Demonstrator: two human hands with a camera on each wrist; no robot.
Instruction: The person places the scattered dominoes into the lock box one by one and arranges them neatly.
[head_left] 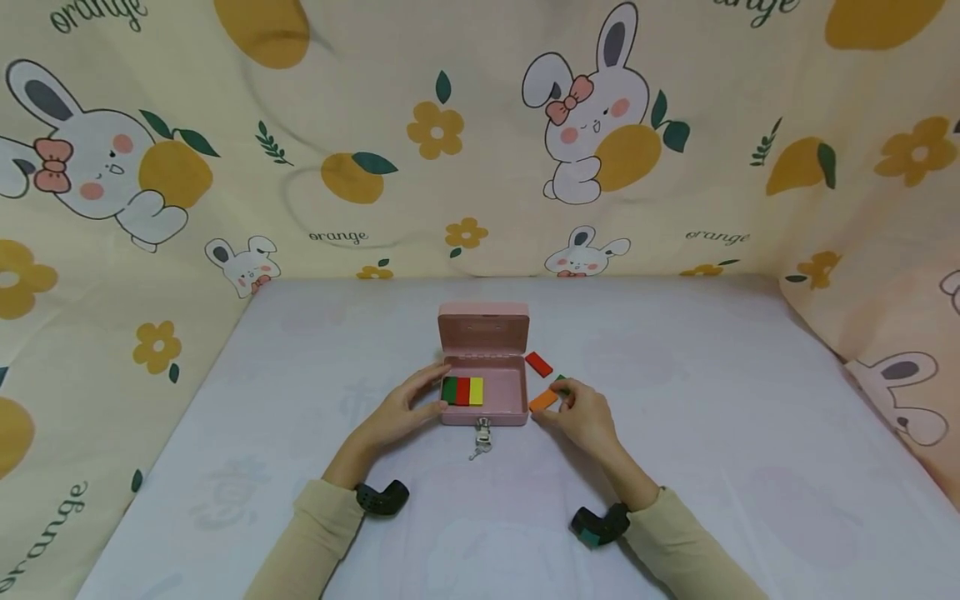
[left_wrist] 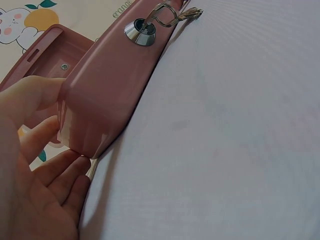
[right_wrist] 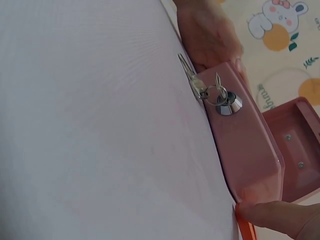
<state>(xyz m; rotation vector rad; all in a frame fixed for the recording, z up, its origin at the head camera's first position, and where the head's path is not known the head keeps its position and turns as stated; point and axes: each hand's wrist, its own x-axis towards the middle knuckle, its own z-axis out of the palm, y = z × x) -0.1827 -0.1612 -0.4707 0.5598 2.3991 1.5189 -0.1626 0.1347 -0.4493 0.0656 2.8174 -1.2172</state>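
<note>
Two sleeves (head_left: pixel 315 542), one box (head_left: pixel 504 392), six blocks (head_left: pixel 462 392)

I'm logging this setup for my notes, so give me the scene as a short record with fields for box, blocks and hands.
Container: pink box, lid raised
Inside, left to right: green block, red block, yellow block
Right of box: loose red block, orange block, loose green block partly hidden
Front: lock with keys
Left hand: rests against the box's left side
Right hand: touches the orange block; grip unclear
</note>
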